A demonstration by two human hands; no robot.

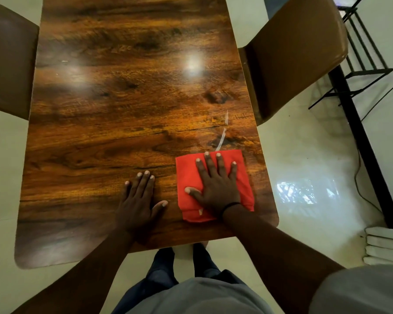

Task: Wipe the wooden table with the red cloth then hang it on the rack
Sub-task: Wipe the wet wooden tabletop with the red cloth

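The glossy wooden table (123,98) fills the middle of the view. A folded red cloth (187,175) lies flat near its front right corner. My right hand (216,184) presses down on the cloth with fingers spread, palm flat. My left hand (138,200) rests flat on the bare wood just left of the cloth, fingers apart, holding nothing. A pale streak (222,134) runs on the table surface just beyond the cloth. The black metal rack (359,71) stands on the floor at the upper right.
A brown chair (297,55) is pushed against the table's right side, another brown chair (9,64) against the left. A dark beam (368,155) and a cable (359,177) run along the white floor at right. Stacked white panels (386,245) lie at the right edge.
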